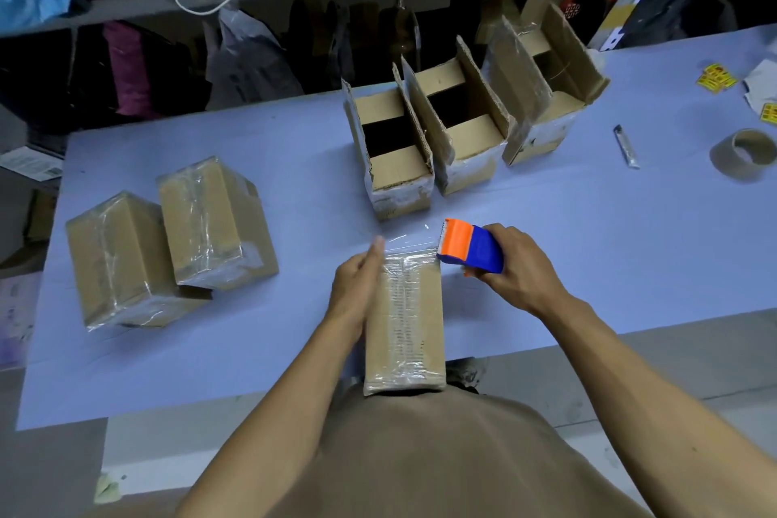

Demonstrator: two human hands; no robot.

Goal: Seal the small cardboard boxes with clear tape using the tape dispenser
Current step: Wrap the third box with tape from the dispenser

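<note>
— At six o'clock, what step?
— Taping the box (403,320); flat left hand (355,290) steadies it, right hand (515,265) grips the dispenser (471,248) at its one o'clock corner.
— Next?
— Probably cut the tape.

Right hand (515,265) holds dispenser (469,247) beside box (403,324).

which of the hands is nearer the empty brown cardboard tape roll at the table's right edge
Right. The right hand, gripping the blue and orange tape dispenser, lies between the empty brown cardboard tape roll and the left hand, which rests against the held cardboard box.
</note>
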